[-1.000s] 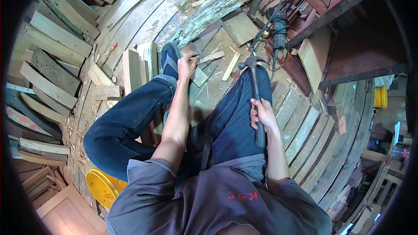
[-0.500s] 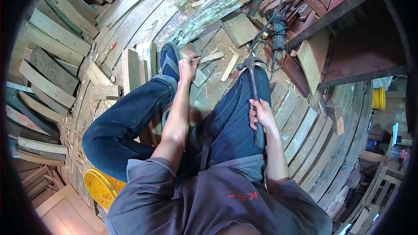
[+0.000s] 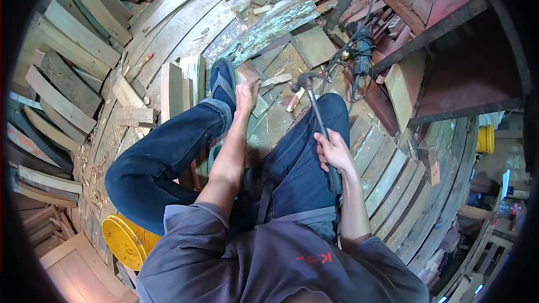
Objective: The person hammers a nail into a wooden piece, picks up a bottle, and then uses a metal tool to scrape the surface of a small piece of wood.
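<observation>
My right hand (image 3: pixel 335 151) is wrapped around the dark handle of a claw hammer (image 3: pixel 318 109), above my right thigh. The hammer's head points away from me, up and to the left. My left hand (image 3: pixel 246 96) is closed in a pinch beside my left sandal (image 3: pixel 223 81); whatever its fingers hold is too small or hidden to make out. Just beyond it lie a brown wood block (image 3: pixel 247 71) and a thin wood strip (image 3: pixel 276 79). Another light wood sliver (image 3: pixel 294 101) lies below the hammer head.
A corded power tool (image 3: pixel 362 56) lies to the far right. Wooden boards (image 3: pixel 181 85) stand left of my foot, near a red-tipped tool (image 3: pixel 145 59). A yellow bucket (image 3: pixel 124 241) is by my left hip. Slatted planks (image 3: pixel 387 171) lie on the right; stacked curved boards (image 3: pixel 62 95) line the left.
The hammer head has swung left, toward my left hand, and the handle tilts more. My left hand has shifted slightly, its fingers still pinched together.
</observation>
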A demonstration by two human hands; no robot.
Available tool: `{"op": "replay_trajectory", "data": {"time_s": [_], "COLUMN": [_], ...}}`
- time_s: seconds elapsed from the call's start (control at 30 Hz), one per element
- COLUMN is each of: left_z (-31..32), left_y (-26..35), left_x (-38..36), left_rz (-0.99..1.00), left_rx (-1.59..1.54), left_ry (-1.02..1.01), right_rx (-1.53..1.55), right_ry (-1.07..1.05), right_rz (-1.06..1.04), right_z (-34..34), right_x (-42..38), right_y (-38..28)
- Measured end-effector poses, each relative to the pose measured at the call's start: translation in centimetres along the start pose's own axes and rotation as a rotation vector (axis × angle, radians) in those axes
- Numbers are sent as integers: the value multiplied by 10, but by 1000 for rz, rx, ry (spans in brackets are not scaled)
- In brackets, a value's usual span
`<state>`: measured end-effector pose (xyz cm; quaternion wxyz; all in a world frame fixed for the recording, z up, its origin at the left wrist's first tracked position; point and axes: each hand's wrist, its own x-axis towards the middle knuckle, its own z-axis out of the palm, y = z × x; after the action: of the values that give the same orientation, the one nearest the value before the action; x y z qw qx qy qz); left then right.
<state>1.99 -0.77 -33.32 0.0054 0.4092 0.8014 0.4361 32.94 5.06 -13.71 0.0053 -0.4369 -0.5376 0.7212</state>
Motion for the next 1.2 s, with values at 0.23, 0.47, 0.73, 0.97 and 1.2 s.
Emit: {"op": "replay_trajectory", "data": {"time_s": [0.23,0.47,0.73,0.97,1.2], "left_z": [6,3,3,8,9], "left_y": [-9,4,3,-1,-3], "left_x": [-8,-5,-6,-8,-7], "left_rz": [33,-33,28,48,49], "left_rx": [9,78,137,199,188], "left_ry": [22,41,62,61,59], "right_rx": [-211,-459,-646,-681,-676], "right_ry": [-1,39,75,275,170], "right_rz": [-272,-284,-239,-578,-303], "right_z": [52,78,82,87,82], "right_x": [44,84,105,105,104], "right_y": [-33,-34,-24,-7,-4]}}
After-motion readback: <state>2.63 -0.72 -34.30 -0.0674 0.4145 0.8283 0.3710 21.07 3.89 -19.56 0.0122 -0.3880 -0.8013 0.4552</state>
